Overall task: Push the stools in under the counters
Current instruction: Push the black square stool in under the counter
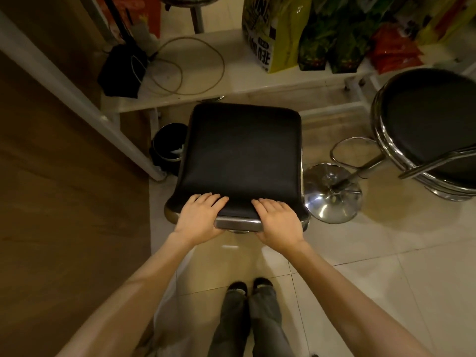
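A black square-seated stool [242, 155] with a chrome rim stands in front of me on the tiled floor. Its far edge reaches the front of a low white shelf [231, 83]. My left hand [199, 219] grips the seat's near edge at the left, fingers laid on top. My right hand [279, 221] grips the same edge at the right. A second stool with a round black seat [432, 124] stands at the right, its chrome base [332, 194] and footrest ring showing beside the square stool. A wooden counter [64, 176] fills the left side.
The white shelf carries a coiled cable [190, 65], a black bag [121, 73] and several snack bags [322, 34]. A small black bin [167, 145] sits left of the stool by a white counter leg [77, 91]. My feet [248, 287] stand on pale tiles.
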The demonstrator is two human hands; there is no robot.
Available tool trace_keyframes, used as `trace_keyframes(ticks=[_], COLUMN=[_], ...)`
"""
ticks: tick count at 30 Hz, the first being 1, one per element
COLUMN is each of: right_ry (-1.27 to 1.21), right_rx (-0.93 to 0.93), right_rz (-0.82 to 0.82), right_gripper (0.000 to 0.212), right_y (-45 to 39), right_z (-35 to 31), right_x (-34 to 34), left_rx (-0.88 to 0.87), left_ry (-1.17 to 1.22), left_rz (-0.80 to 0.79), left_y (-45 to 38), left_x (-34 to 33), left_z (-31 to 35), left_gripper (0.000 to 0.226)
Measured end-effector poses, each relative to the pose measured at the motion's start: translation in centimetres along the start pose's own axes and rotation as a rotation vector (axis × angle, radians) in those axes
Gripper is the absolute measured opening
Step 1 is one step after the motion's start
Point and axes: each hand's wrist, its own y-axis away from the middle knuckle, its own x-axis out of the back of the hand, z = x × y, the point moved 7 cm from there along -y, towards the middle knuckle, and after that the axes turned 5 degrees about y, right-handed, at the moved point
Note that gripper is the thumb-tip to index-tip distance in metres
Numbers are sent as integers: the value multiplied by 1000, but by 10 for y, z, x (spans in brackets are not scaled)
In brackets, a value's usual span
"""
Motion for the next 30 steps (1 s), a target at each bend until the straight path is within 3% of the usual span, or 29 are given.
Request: trace_keyframes(ticks=[20,30], right_ry=[81,79], right_rx=[62,166], right_rz=[184,212], right_gripper=[59,60], right_y=[-41,-46], right_z=[27,51], right_x=[4,9], left_rx=[-111,-38], left_ry=[-51,5], left_rz=[172,222], left_y=[-45,-56], left_x=[16,9], left_z=[-11,6], left_gripper=[67,63])
